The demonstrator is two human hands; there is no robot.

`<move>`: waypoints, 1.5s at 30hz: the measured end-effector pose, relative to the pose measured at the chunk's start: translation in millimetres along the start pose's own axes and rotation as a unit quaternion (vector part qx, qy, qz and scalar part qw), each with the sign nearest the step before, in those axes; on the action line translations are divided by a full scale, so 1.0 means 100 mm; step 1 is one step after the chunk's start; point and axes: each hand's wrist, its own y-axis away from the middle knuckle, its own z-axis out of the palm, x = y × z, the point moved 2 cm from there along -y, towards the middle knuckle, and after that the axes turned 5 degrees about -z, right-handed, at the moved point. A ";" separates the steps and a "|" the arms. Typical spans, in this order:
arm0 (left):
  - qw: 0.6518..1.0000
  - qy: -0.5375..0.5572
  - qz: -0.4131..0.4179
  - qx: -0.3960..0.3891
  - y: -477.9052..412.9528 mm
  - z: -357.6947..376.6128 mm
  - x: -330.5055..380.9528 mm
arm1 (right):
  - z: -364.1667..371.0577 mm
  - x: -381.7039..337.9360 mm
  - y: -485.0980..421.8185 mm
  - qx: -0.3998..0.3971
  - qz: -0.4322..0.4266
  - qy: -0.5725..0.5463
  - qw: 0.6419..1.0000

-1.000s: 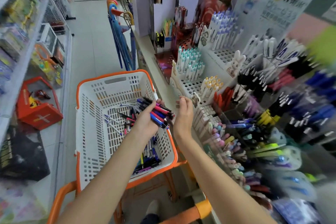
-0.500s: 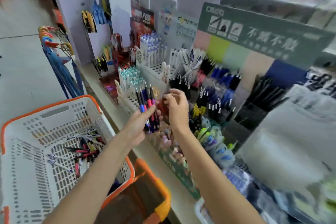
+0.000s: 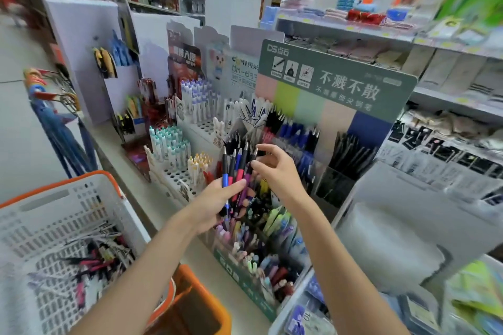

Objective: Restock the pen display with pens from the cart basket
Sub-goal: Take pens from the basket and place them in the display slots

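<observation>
Plainly, left hand [image 3: 213,205] grips pens [image 3: 236,168] before green "DS" sign [image 3: 337,81].

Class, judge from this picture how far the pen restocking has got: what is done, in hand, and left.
Done: a bundle of pens is out of the cart basket, gripped by the left hand at the pen display. In hand: the right hand seems to pinch the purple-grip pen from it. Left: slotting that bundle, then the loose pens lying in the basket.
</observation>
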 end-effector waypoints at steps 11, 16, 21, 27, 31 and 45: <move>0.986 0.127 0.019 0.103 -0.15 -0.20 0.02 | -0.39 -0.18 -0.07 0.217 -0.109 -0.013 0.970; 0.986 0.132 0.023 0.100 -0.18 -0.12 0.04 | -0.57 -0.15 -0.09 0.250 -0.139 0.017 0.958; 0.986 0.130 0.017 0.107 -0.19 -0.15 -0.02 | -0.44 -0.10 -0.21 0.234 -0.155 0.078 0.957; 0.983 0.138 0.020 0.122 -0.15 -0.30 -0.04 | -0.15 0.04 -0.39 0.179 -0.190 0.277 0.925; 0.984 0.127 0.021 0.126 -0.12 -0.38 -0.05 | 0.00 0.12 -0.49 0.120 -0.183 0.376 0.901; 0.990 0.115 0.028 0.080 -0.06 -0.41 -0.02 | 0.02 0.02 -0.57 0.037 -0.184 0.393 0.900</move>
